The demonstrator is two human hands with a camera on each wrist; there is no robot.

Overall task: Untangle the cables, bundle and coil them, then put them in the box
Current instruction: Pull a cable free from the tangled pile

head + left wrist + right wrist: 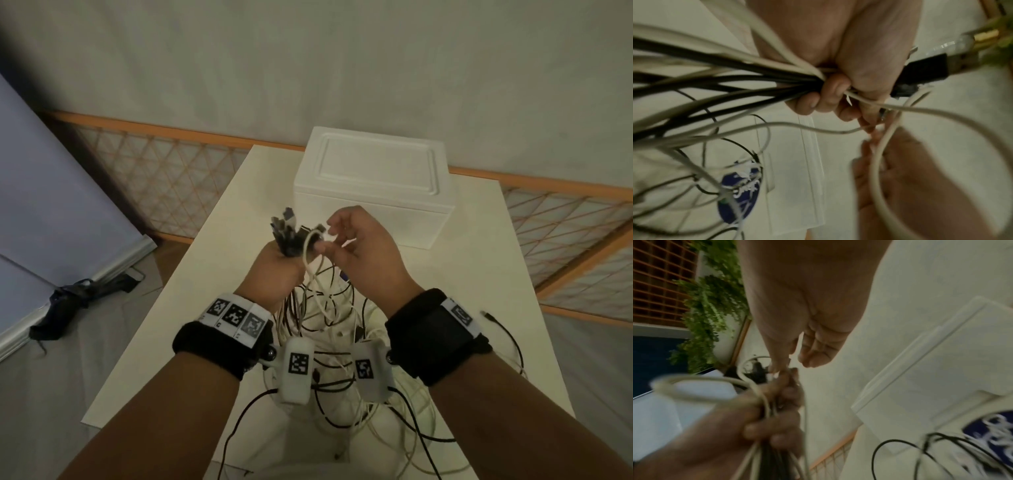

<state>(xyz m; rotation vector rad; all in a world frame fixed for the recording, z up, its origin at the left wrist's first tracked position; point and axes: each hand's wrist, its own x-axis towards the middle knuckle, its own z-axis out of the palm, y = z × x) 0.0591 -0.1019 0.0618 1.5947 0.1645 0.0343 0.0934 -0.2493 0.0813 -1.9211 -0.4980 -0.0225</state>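
Note:
My left hand is fisted round a bundle of black and white cable ends, plugs sticking up above the fist. In the left wrist view the fingers curl tight on the black and white cables, a black plug poking out past them. My right hand pinches a white cable loop right beside the bundle; its thumb and finger meet at the left fist. The cables' loose lengths hang tangled down onto the table. The white box stands closed behind my hands.
A cream table carries everything; a black cable end lies at its right. A lattice screen runs behind, a grey board leans at left, and a dark object lies on the floor. A blue-labelled item sits under the tangle.

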